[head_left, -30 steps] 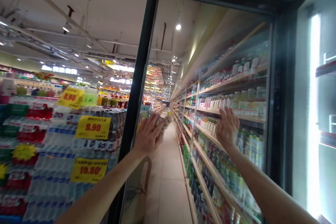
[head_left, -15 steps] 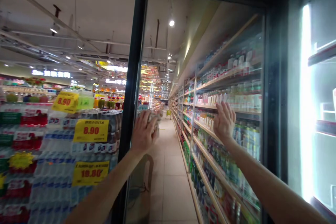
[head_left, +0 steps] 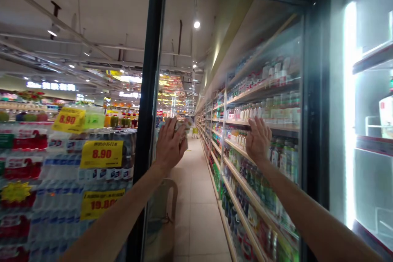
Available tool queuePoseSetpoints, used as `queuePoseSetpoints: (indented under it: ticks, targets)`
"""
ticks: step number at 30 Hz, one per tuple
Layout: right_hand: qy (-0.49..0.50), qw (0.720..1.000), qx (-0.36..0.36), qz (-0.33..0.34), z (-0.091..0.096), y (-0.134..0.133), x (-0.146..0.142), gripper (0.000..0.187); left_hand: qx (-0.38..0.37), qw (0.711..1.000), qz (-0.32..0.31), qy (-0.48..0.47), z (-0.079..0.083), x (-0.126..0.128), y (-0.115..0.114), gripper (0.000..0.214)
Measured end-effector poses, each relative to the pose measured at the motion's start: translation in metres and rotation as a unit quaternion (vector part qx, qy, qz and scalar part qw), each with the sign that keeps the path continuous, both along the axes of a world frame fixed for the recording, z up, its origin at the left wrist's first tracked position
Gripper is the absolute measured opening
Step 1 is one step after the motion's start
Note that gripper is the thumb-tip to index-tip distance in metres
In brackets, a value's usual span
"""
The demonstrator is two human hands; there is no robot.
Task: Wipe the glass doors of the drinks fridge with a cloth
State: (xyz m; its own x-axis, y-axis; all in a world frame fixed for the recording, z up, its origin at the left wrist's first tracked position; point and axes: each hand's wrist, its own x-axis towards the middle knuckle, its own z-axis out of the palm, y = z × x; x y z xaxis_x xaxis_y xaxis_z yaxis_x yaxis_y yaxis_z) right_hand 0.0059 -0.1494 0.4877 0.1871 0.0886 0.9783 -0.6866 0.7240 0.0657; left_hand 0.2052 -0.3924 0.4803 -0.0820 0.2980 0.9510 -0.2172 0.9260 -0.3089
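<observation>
A glass door (head_left: 202, 69) in a dark frame (head_left: 146, 73) stands swung open in front of me. Near its left side my left hand (head_left: 170, 145) presses a pale, patterned cloth (head_left: 184, 128) at the pane, fingers over it; part of the cloth is hidden beneath the hand. Farther right, my right hand (head_left: 258, 141) is held up at the glass with its fingers apart and nothing in it. Whether that palm touches the pane I cannot tell.
On the right is a lit cooler (head_left: 350, 110) with shelves. Shelves of bottles (head_left: 260, 110) and an aisle floor (head_left: 199, 180) show through the glass. Stacked bottle packs (head_left: 55, 196) with yellow price signs (head_left: 102, 153) stand left. A chair-like shape (head_left: 166, 208) appears low behind the pane.
The left hand with the cloth has moved slightly up and to the right across the pane. The right hand has hardly moved against the door. The whole view has shifted a little.
</observation>
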Motion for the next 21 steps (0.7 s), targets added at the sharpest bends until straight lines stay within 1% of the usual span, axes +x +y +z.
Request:
queuePoseSetpoints:
  ticks: [1, 2, 3, 5, 6, 7, 8, 9, 10, 11, 13, 14, 15, 16, 17, 18, 19, 21]
  targets:
    - [-0.002, 1.000, 0.000, 0.001, 0.000, 0.000, 0.000, 0.044, -0.007, 1.000, -0.004, -0.009, -0.002, -0.001, 0.001, 0.053]
    - [-0.005, 1.000, 0.001, 0.001, 0.000, 0.000, 0.001, 0.044, -0.036, 0.999, -0.008, -0.033, -0.009, -0.003, 0.004, 0.053]
    - [-0.008, 1.000, 0.002, 0.002, 0.000, 0.000, 0.001, 0.044, -0.081, 0.994, -0.011, -0.069, -0.019, -0.004, 0.008, 0.052]
    - [-0.016, 1.000, 0.002, 0.003, 0.000, 0.000, 0.002, 0.044, -0.184, 0.970, -0.019, -0.155, -0.037, -0.007, 0.019, 0.051]
    - [-0.021, 1.000, 0.002, 0.003, 0.000, 0.000, 0.003, 0.044, -0.228, 0.954, -0.022, -0.192, -0.042, -0.008, 0.024, 0.051]
    - [-0.024, 1.000, 0.002, 0.004, 0.000, 0.000, 0.003, 0.045, -0.258, 0.941, -0.024, -0.220, -0.042, -0.009, 0.027, 0.052]
    - [-0.024, 1.000, 0.002, 0.006, 0.000, 0.000, 0.003, 0.045, -0.271, 0.933, -0.024, -0.235, -0.036, -0.010, 0.029, 0.053]
    - [-0.022, 1.000, 0.002, 0.008, 0.000, 0.000, 0.002, 0.045, -0.264, 0.936, -0.020, -0.233, -0.025, -0.010, 0.029, 0.053]
    - [-0.020, 1.000, 0.003, 0.009, 0.000, 0.000, 0.002, 0.045, -0.238, 0.948, -0.017, -0.212, -0.011, -0.011, 0.027, 0.052]
    - [-0.017, 1.000, 0.004, 0.009, -0.001, 0.000, 0.001, 0.045, -0.196, 0.965, -0.015, -0.176, 0.005, -0.012, 0.025, 0.050]
    - [-0.016, 1.000, 0.005, 0.008, -0.001, 0.001, 0.000, 0.045, -0.088, 0.993, -0.018, -0.081, 0.033, -0.014, 0.021, 0.046]
    - [-0.018, 1.000, 0.005, 0.008, -0.001, 0.001, 0.000, 0.045, -0.039, 0.998, -0.022, -0.038, 0.041, -0.017, 0.021, 0.045]
    - [-0.020, 1.000, 0.007, 0.008, -0.001, 0.001, 0.000, 0.045, -0.005, 1.000, -0.028, -0.007, 0.045, -0.019, 0.022, 0.045]
    - [-0.020, 1.000, 0.007, 0.009, -0.001, 0.001, 0.001, 0.045, 0.008, 0.999, -0.032, 0.005, 0.042, -0.023, 0.026, 0.046]
    - [-0.020, 1.000, 0.005, 0.010, -0.001, 0.002, 0.001, 0.045, -0.005, 0.999, -0.035, -0.007, 0.036, -0.026, 0.032, 0.047]
    - [-0.019, 1.000, 0.003, 0.013, -0.001, 0.002, 0.002, 0.045, -0.044, 0.998, -0.037, -0.038, 0.027, -0.029, 0.038, 0.049]
    - [-0.020, 1.000, 0.003, 0.015, -0.001, 0.002, 0.002, 0.045, -0.101, 0.991, -0.037, -0.083, 0.017, -0.032, 0.044, 0.050]
    - [-0.026, 0.999, 0.003, 0.019, -0.001, 0.002, 0.003, 0.045, -0.217, 0.961, -0.031, -0.170, 0.004, -0.035, 0.052, 0.049]
